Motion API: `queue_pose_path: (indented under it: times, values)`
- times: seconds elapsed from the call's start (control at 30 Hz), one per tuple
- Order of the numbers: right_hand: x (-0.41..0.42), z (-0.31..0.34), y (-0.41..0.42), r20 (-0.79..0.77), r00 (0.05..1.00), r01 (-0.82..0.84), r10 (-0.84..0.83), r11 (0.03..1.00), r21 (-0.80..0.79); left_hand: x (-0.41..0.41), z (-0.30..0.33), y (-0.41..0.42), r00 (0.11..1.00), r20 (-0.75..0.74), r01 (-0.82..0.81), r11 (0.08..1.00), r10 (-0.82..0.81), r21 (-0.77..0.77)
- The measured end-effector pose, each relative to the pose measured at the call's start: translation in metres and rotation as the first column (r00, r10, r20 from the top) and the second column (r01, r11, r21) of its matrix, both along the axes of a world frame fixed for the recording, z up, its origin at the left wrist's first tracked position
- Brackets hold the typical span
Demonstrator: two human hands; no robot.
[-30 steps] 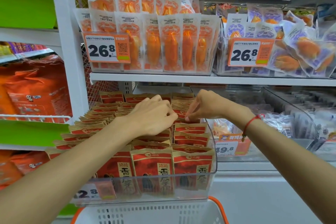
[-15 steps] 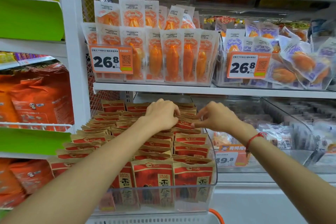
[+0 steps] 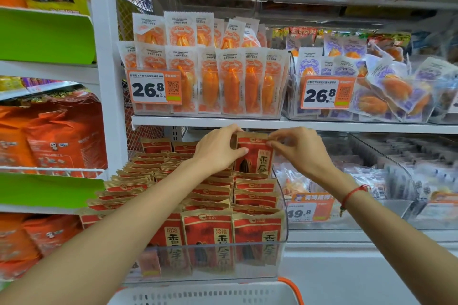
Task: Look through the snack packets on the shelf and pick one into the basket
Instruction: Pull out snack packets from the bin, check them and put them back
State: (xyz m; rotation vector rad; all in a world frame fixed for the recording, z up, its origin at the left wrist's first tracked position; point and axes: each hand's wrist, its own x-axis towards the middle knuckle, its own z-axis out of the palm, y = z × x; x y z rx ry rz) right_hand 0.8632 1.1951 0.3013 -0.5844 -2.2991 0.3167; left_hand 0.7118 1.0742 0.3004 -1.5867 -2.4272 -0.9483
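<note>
Since a moment ago, both hands have lifted one red and tan paper snack packet [image 3: 254, 153] up out of the rows it sat among; before, the fingers were only leafing through the packet tops. The packet now stands upright, its long axis vertical, printed face toward the person and sealed top edge uppermost, just under the white shelf board [image 3: 322, 124] above. Its lower edge is close above the back rows of matching packets.

The left hand [image 3: 218, 150] grasps the packet's left side, thumb across the front and fingers curled over the top corner. The right hand [image 3: 301, 148] pinches the upper right corner between thumb and fingertips. A red string bracelet [image 3: 353, 193] circles the right wrist.

The remaining red and tan packets [image 3: 210, 233] stand in neat rows inside a clear plastic bin [image 3: 282, 255] on the shelf. The white plastic basket with an orange rim [image 3: 210, 294] sits below the bin at the bottom of the view, well apart from the raised packet.

On the shelf above, white pouches of orange snacks [image 3: 223, 82] stand behind an orange price tag reading 26.8 [image 3: 153, 89].
</note>
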Motion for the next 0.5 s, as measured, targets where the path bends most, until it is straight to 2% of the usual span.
queue_pose_path:
  times: [0.1, 0.27, 0.37, 0.5]
  values:
    - [0.01, 0.018, -0.016, -0.115, 0.993, -0.023, 0.029, 0.998, 0.057, 0.007, 0.01, -0.015, 0.992, 0.12, 0.017, 0.993, -0.031, 0.114]
    - [0.025, 0.056, -0.049, -0.253, 0.957, -0.11, 0.142, 0.984, 0.138, 0.026, 0.04, -0.051, 0.969, 0.179, 0.091, 0.924, -0.168, 0.372]
    - [0.032, 0.071, -0.079, -0.384, 0.891, -0.264, 0.24, 0.965, -0.009, 0.04, 0.054, -0.078, 0.943, 0.202, 0.135, 0.859, -0.264, 0.494]
    - [0.036, 0.072, -0.123, -0.536, 0.788, -0.455, 0.303, 0.874, -0.173, 0.06, 0.054, -0.118, 0.9, 0.249, 0.172, 0.816, -0.358, 0.552]
